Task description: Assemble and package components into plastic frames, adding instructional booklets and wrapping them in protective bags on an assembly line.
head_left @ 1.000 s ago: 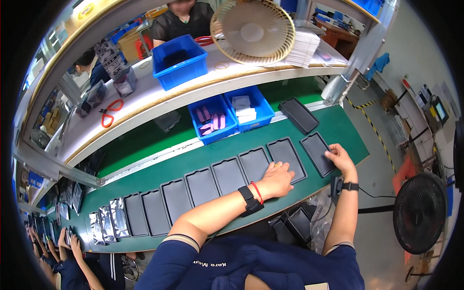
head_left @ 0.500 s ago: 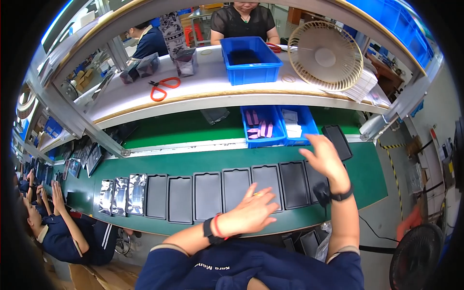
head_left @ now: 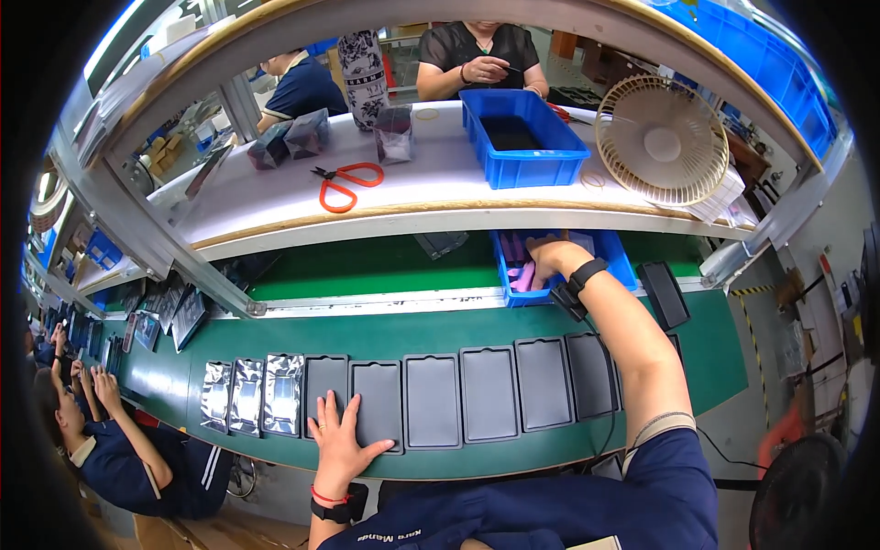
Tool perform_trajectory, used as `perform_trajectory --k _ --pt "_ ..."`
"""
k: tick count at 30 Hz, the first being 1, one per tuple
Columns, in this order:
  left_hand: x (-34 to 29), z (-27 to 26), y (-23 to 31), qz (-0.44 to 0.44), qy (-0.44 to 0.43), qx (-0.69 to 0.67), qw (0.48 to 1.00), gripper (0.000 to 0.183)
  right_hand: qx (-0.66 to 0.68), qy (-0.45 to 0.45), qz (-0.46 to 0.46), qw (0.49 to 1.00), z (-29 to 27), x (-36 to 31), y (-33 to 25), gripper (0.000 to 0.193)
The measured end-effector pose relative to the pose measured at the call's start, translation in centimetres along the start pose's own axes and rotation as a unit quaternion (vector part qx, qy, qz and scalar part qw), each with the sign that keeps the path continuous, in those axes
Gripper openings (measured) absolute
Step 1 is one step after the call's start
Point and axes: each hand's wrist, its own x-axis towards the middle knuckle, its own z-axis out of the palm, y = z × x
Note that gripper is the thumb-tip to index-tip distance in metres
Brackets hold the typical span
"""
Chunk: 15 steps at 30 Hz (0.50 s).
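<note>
A row of shallow dark grey trays [head_left: 432, 403] lies along the green workbench. My left hand [head_left: 339, 438] rests with fingers spread at the row's left part, over the edges of two neighbouring trays, and holds nothing. To the left of it lie three shiny silver packets [head_left: 283, 394]. My right hand [head_left: 550, 259] reaches down into a blue bin [head_left: 523, 298] under the shelf, among pink strip-like pieces [head_left: 521, 275]. Its fingertips are partly hidden there, so a grip on a piece cannot be made out.
Above the bench runs a white shelf with a blue crate [head_left: 536, 170], red-handled scissors [head_left: 348, 183] and a round fan [head_left: 662, 142]. A separate dark tray [head_left: 663, 295] lies right of the bins. A black cord hangs by my right forearm. Co-workers sit across and at left.
My right hand has moved from above the right-hand trays into the bin of pink pieces. My left hand has gone left and come down on the trays. The view has shifted slightly.
</note>
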Motion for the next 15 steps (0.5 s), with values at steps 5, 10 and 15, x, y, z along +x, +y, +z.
perform_trajectory --k 5,10,15 --pt "0.9 1.7 1.4 0.001 0.072 0.001 0.997 0.084 0.07 0.01 -0.025 0.997 -0.6 -1.5 -0.2 0.062" --pt "1.0 2.7 2.1 0.006 0.115 -0.01 0.993 0.078 0.125 0.097 -0.103 0.982 -0.2 -2.7 0.4 0.051" --pt "1.1 1.5 2.4 0.11 0.243 -0.125 0.956 0.046 0.507 0.241 -0.159 0.812 1.8 -4.0 2.1 0.031"
